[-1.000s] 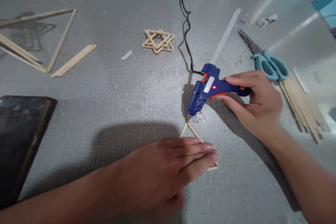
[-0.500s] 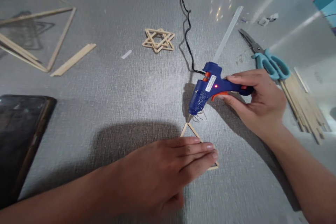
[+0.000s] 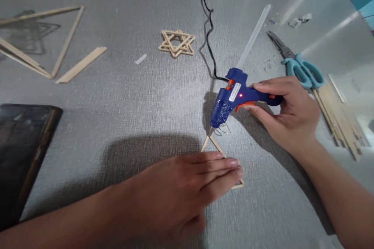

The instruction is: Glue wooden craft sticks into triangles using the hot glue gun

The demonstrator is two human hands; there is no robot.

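My right hand (image 3: 289, 113) grips the handle of a blue glue gun (image 3: 226, 103) with an orange trigger and a lit red light. A clear glue stick (image 3: 254, 37) sticks out of its back end. The nozzle is at the top corner of a small triangle of thin wooden sticks (image 3: 216, 144). Across that triangle lies my left hand (image 3: 201, 179), its fingers stretched side by side and pressing it to the table; they hide most of its middle and left side.
A wooden stick star (image 3: 177, 43) lies beyond the gun, near its black cord (image 3: 208, 35). Blue-handled scissors (image 3: 300, 68) and loose sticks (image 3: 339, 114) are at right. A phone (image 3: 26, 155) and large stick frames (image 3: 67, 42) are at left.
The view has shifted very slightly. Both hands, the glue gun and the small triangle keep the same positions relative to each other.
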